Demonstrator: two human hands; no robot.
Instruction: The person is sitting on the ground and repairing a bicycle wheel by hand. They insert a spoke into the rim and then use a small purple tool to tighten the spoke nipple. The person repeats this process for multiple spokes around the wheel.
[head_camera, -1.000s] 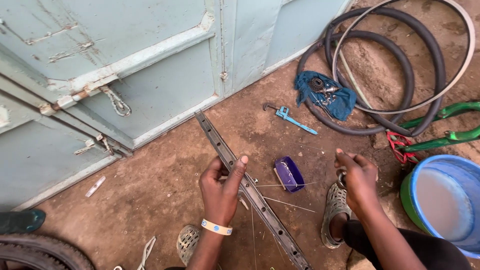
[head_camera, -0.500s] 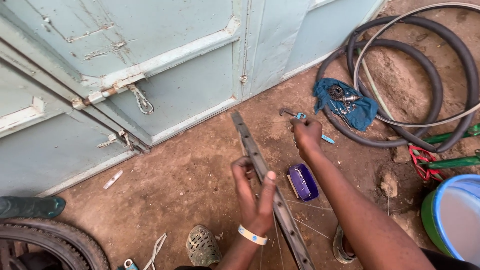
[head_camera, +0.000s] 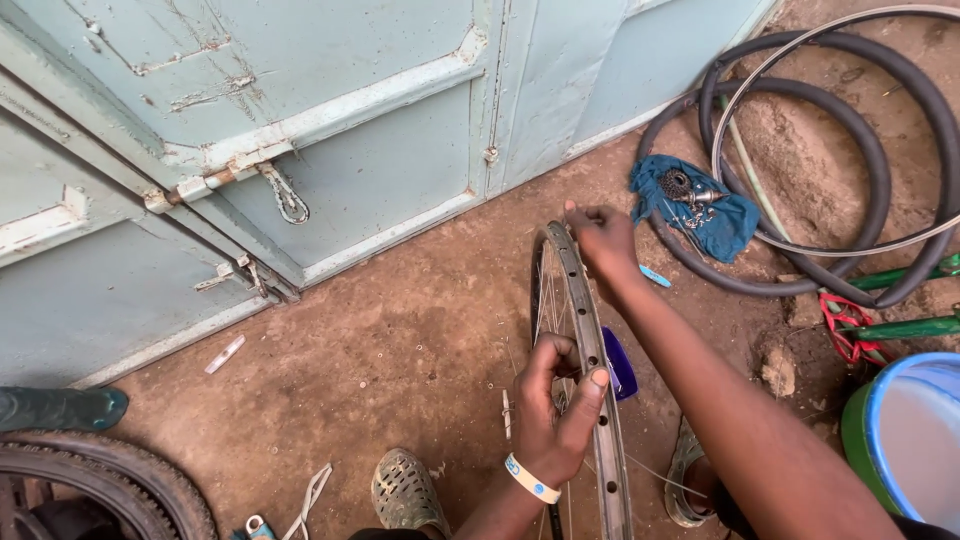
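A bare bicycle wheel rim (head_camera: 590, 340) stands upright on its edge on the dirt floor (head_camera: 400, 330), seen nearly end-on so it looks like a narrow hoop with thin spokes inside. It runs from near the pale blue metal gate (head_camera: 330, 120) down toward the person's feet.

The left hand (head_camera: 555, 415) is clenched around the rim at its lower part, thumb laid across the drilled outer face and fingers curled around the inner side among the spokes. A white wristband with blue marks (head_camera: 531, 479) sits on that wrist.

The right hand (head_camera: 598, 235) reaches over the far top of the rim, fingers bent down and touching its edge; whether it is truly grasping the rim or only resting on it cannot be told from this angle.

Just beside the rim on its right lies a small purple-blue container (head_camera: 619, 362), partly hidden by the right forearm. A blue rag (head_camera: 720, 215) holding a sprocket and small metal parts lies farther right, resting against 2 black tyres (head_camera: 880, 160) and a silver rim (head_camera: 850, 245). A green bicycle frame (head_camera: 900, 325) with a red part lies near a blue-rimmed bucket (head_camera: 915, 440). A grey sandal (head_camera: 405, 492) covers the left foot, and another tyre (head_camera: 110, 480) shows at the lower left corner.
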